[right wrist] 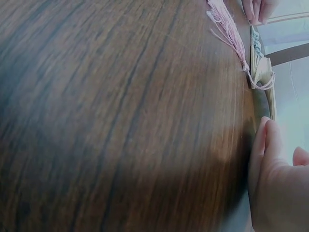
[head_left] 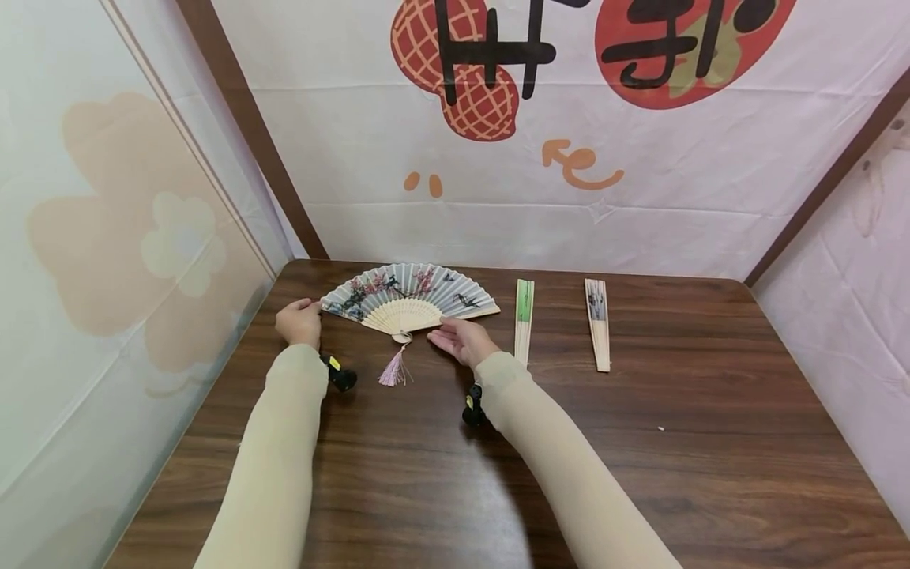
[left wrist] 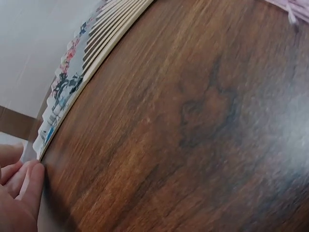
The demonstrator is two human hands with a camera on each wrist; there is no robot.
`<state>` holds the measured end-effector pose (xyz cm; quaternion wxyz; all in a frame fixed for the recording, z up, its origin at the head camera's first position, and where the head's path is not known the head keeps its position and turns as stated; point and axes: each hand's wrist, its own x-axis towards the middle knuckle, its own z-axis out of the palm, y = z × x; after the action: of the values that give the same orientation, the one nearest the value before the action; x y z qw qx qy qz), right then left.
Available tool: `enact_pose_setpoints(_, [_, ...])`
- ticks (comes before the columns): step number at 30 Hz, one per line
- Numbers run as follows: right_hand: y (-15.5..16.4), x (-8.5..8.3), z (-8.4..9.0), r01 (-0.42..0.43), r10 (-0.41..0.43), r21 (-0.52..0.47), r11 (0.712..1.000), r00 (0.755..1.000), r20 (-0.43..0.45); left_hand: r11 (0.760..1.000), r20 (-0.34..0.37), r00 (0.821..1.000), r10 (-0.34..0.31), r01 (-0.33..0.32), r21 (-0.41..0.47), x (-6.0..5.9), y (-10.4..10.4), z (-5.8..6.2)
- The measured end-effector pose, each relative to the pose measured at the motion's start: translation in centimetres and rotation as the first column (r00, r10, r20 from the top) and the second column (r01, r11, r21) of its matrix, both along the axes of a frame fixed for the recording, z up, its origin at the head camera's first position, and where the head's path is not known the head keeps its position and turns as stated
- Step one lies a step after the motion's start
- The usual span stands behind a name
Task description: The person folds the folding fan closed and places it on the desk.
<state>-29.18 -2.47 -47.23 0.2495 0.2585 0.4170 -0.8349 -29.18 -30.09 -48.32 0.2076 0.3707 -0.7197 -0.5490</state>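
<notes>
An unfolded folding fan, pale grey-blue with painted flowers and birds on light ribs, lies spread near the table's back left. My left hand pinches its left corner; the fingertips meet the tip of the end rib in the left wrist view. By the lower right rib is my right hand, its fingers fairly straight and the thumb apart in the right wrist view. Whether these fingers touch the rib is hard to tell. From the fan's pivot hangs a pink tassel, resting on the wood between both hands.
A closed green folding fan lies just right of my right hand. Farther right is a closed grey-patterned folding fan. A tiny white scrap sits on the brown wooden table. Printed cloth walls stand behind and beside it.
</notes>
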Motion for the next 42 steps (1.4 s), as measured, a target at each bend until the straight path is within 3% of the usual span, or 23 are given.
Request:
enact_pose_setpoints(6, [-0.3,0.0,-0.3,0.02,-0.02,0.025,0.999,1.0,-0.01,0.997,0.057,0.998,-0.036,0.04,-0.064,0.2,-0.7,-0.4])
enact_pose_setpoints(12, [-0.3,0.0,-0.6,0.046,-0.046,0.01,0.999,0.999,-0.028,0.995,0.021,0.997,-0.08,0.081,-0.056,0.3,-1.2,-0.7])
enact_pose_setpoints(17, [-0.4,-0.3,-0.8,0.074,-0.074,-0.004,0.997,0.997,0.012,0.992,0.045,0.994,-0.102,0.105,-0.065,0.3,-1.5,-0.8])
enact_pose_setpoints(34, [-0.7,-0.3,-1.1,0.08,-0.08,0.019,0.997,0.997,0.008,0.987,0.036,0.995,-0.092,0.096,-0.131,-0.1,-1.7,-1.2])
enact_pose_setpoints(42, [-0.8,0.3,-1.3,0.102,-0.094,0.103,0.989,0.993,-0.073,0.996,-0.001,0.999,-0.048,0.048,-0.078,0.2,-1.7,-1.2])
